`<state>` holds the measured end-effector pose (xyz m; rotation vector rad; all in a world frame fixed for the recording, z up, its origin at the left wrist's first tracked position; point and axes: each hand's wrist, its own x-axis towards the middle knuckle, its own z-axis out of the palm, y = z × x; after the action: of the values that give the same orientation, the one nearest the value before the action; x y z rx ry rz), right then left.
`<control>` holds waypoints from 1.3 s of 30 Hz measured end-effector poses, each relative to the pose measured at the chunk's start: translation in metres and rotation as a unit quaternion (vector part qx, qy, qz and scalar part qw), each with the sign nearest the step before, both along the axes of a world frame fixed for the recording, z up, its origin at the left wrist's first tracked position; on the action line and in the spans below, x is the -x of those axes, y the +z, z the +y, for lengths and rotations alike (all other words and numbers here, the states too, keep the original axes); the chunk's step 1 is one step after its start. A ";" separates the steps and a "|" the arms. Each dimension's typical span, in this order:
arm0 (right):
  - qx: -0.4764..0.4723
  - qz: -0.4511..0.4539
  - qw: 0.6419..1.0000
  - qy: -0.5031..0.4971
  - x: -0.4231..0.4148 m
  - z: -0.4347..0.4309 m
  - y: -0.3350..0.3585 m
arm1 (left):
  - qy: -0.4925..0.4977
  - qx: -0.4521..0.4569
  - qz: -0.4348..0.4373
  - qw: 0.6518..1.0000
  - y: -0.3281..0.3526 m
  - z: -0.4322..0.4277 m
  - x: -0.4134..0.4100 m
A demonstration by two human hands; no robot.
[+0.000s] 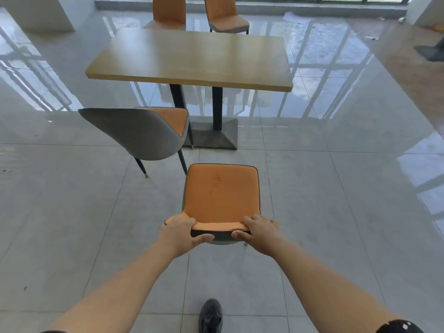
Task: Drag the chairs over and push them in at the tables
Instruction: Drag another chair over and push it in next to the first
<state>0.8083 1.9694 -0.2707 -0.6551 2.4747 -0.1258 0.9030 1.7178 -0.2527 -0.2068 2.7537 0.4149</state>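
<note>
An orange chair with a grey back (222,192) stands on the tiled floor right in front of me, its seat facing the wooden table (192,57). My left hand (181,233) grips the left end of its backrest top and my right hand (258,230) grips the right end. A second orange and grey chair (141,133) stands at the table's near left side, seat partly under the tabletop. Two more orange chairs (169,12) (227,16) sit at the table's far side.
The table rests on two dark posts with a grey base plate (212,135). White pillars stand at the far left (40,13) and far right. Another table's base (432,51) shows at the right edge. My dark shoe (211,316) is below the chair.
</note>
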 end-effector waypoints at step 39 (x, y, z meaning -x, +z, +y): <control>0.085 -0.019 0.989 -0.121 0.131 -0.049 0.005 | 0.051 -0.005 -0.018 0.999 -0.022 -0.055 0.145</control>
<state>0.6772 1.9208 -0.2655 -0.4128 2.5157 -0.4432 0.7580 1.6626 -0.2751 -0.3507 2.7128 0.4477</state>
